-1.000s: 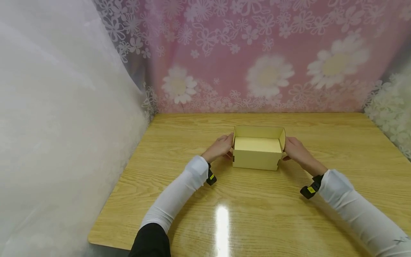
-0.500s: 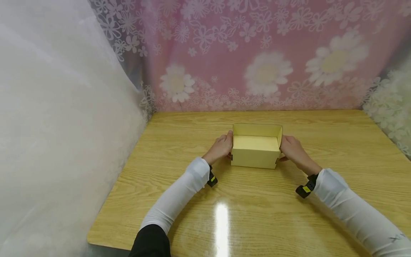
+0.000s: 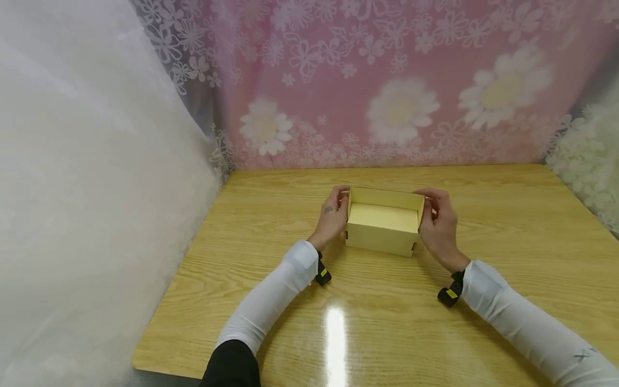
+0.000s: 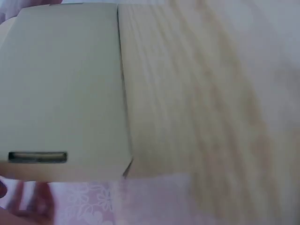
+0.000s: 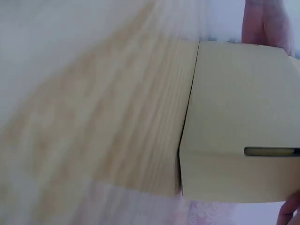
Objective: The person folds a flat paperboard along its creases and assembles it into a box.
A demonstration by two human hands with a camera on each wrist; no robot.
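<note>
A pale yellow cardboard box (image 3: 379,239) with an open top stands on the wooden table, turned slightly. At its left end my left hand (image 3: 332,217) grips the side, fingers bent toward the far corner. My right hand (image 3: 441,228) holds the opposite end, its fingers reaching over the far right corner and the thumb along the side. The left wrist view has the box wall (image 4: 70,89) up close, with a dark-edged slot near one edge. A similar slotted wall (image 5: 239,103) fills the right part of the right wrist view.
The wooden table (image 3: 387,317) reaches back to a pink floral curtain (image 3: 338,107). White sheeting (image 3: 96,188) hangs along the left side. White flower-like decoration (image 3: 590,166) borders the table at the right.
Both hands have shifted from low on the box's ends up toward its far top corners. The box has turned slightly and moved a little left.
</note>
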